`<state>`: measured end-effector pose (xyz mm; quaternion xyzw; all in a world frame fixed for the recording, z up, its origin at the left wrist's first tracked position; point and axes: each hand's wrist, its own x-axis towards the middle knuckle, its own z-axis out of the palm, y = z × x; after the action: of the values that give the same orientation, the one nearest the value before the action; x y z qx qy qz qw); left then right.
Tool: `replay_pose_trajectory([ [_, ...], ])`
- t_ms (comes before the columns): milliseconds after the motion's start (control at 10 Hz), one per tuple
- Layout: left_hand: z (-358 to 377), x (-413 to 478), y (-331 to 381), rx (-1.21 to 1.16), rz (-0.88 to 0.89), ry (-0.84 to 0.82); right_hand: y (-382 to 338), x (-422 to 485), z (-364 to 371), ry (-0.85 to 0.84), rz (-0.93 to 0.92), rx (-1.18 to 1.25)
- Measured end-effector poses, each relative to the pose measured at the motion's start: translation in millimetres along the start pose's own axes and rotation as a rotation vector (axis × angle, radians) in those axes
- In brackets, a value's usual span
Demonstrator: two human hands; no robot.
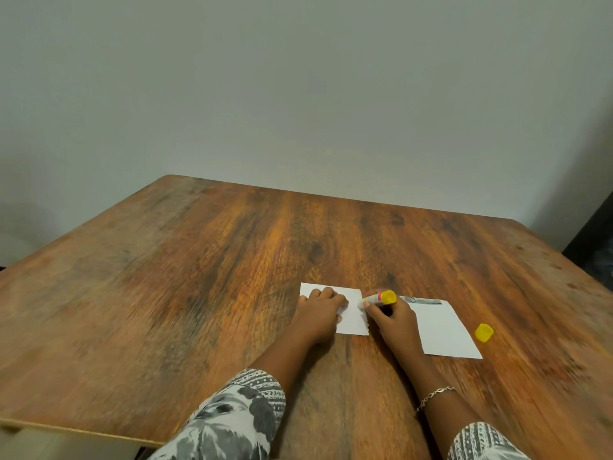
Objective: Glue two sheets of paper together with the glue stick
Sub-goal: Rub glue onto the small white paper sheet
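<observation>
From the head camera, the left hand (320,313) lies flat, fingers spread, pinning the small white sheet (351,313) to the wooden table (199,293); the right hand (393,322) is closed around the uncapped glue stick (379,298), its tip at the sheet's right edge; the second sheet (444,330) waits just right, the yellow cap (484,332) beside it. Best to keep the paper pinned; stroke evenly out to every edge.
</observation>
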<state>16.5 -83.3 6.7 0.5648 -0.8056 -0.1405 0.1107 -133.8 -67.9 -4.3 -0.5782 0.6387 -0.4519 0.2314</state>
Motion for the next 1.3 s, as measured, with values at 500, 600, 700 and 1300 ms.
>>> replay_pose_trajectory([
  [500,2,1,-2,-0.014,0.001,0.015,0,-21,-11,-0.033,-0.006,0.011],
  [600,3,1,-2,-0.016,0.001,0.019,0,-25,-12,-0.038,-0.001,0.013],
  [700,3,0,-1,-0.016,0.000,0.020,0,-29,-14,-0.041,-0.004,0.016],
  [1300,-1,-1,-1,0.045,0.009,0.017,-1,-41,-22,-0.035,0.085,0.162],
])
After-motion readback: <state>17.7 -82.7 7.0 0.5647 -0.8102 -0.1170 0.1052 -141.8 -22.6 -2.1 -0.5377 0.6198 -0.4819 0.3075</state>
